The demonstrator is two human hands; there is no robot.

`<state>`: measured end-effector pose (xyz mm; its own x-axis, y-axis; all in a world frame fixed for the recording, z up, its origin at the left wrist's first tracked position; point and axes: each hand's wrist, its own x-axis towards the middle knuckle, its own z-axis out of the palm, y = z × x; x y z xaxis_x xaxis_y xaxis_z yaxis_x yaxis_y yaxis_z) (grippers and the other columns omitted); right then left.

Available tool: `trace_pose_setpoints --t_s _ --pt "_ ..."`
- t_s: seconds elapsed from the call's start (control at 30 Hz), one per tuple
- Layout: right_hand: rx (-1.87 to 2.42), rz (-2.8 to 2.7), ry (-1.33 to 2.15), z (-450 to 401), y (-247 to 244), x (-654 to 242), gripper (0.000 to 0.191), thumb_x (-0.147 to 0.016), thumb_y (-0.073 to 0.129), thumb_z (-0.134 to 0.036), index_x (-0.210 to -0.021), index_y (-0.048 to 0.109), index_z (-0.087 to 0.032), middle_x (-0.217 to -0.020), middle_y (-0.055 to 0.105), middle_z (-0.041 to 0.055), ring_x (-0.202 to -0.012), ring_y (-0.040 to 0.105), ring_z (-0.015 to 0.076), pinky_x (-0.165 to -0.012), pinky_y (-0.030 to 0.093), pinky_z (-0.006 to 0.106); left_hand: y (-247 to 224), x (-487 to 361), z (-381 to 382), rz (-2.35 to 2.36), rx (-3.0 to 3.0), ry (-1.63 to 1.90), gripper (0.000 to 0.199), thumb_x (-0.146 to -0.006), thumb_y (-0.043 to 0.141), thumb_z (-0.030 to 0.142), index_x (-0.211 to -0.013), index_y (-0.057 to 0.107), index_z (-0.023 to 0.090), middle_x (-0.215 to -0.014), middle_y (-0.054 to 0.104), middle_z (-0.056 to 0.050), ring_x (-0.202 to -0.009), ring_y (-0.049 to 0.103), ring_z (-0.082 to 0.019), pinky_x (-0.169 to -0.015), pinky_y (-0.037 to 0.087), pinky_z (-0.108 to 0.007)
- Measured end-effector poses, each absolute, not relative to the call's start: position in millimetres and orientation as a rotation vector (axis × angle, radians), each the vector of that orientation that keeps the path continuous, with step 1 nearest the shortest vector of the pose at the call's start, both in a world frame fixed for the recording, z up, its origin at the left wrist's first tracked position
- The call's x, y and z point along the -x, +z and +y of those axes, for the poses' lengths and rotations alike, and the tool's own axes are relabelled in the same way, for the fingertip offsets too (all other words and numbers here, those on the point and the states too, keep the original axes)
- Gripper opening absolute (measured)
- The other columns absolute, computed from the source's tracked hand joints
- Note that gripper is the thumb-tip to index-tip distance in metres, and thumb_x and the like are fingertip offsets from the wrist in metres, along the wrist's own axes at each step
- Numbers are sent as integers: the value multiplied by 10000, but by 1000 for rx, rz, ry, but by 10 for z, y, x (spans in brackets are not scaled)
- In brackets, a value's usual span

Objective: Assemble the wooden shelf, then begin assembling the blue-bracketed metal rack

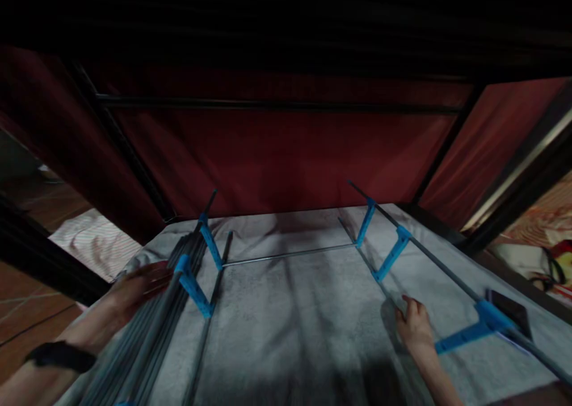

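Observation:
A frame of grey metal rods and blue plastic connectors lies on a pale cloth [268, 310]. My left hand [143, 284], with a black band on the wrist, reaches over a bundle of grey rods [134, 340], beside the left blue connector [194, 287]; its fingers are stretched out. My right hand [413, 322] is by the lower right rod, its fingers loosely curled, between one blue connector [393, 254] and a nearer one [473, 328]. Whether it grips the rod is unclear. A thin cross rod [290, 255] joins the two sides at the far end.
Dark red fabric [286, 155] hangs behind, with a black metal bar [277, 104] across it and black posts at both sides. A dark phone-like object [509, 313] lies at the right under the upper rod. Striped cloth [96, 242] is at the left.

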<state>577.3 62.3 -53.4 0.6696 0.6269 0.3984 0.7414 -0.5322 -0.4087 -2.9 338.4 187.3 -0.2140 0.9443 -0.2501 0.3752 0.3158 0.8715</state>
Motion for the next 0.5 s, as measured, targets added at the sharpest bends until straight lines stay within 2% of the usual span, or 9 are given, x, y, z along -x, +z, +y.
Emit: trace_pose_setpoints --t_s 0.07,0.17,0.23,0.3,0.4,0.5 --pt "2391 -1017 -199 627 -445 -5786 505 -841 387 -348 -1264 505 -98 -1162 555 196 -1119 570 334 -977 466 455 2177 46 3320 1629 -1075 1115 243 -833 608 295 -1042 616 171 -925 731 -23 -982 664 -197 -852 552 -326" --pt "2494 -985 -72 803 -244 -5618 545 -869 376 -295 -1355 431 -53 -1227 541 224 -1178 557 315 -993 450 393 2668 -215 3163 1577 -1311 1334 357 -817 582 261 -1155 609 151 -1150 685 -6 -1012 623 -170 -964 499 -364" --pt "2559 -997 31 930 -120 -5483 554 -890 382 -292 -1387 406 -49 -1261 536 233 -1203 547 316 -978 450 396 2924 -570 3029 1509 -1610 1348 429 -805 560 262 -1196 588 88 -1193 663 -42 -1006 610 -161 -988 487 -398" --pt "2627 -993 129 1014 -33 -5390 535 -899 403 -300 -1380 425 -65 -1253 547 232 -1184 562 317 -950 452 408 3034 -1023 2889 1412 -1942 1221 462 -810 569 269 -1232 575 80 -1220 650 -65 -1069 595 -182 -1018 464 -403" --pt "2715 -1016 217 1058 19 -5352 451 -905 415 -291 -1288 512 -74 -1178 577 225 -1149 582 313 -918 451 412 2832 -1755 2712 1311 -2260 852 406 -844 541 245 -1228 588 121 -1204 655 -76 -1098 606 -204 -999 464 -344" --pt "2758 -1033 197 1050 5 -5374 402 -901 435 -280 -1232 544 -79 -1164 573 220 -1140 583 310 -903 449 414 2309 -2364 2619 1362 -2345 452 402 -809 601 181 -1206 600 117 -1235 637 -134 -1139 596 -234 -977 445 -313"
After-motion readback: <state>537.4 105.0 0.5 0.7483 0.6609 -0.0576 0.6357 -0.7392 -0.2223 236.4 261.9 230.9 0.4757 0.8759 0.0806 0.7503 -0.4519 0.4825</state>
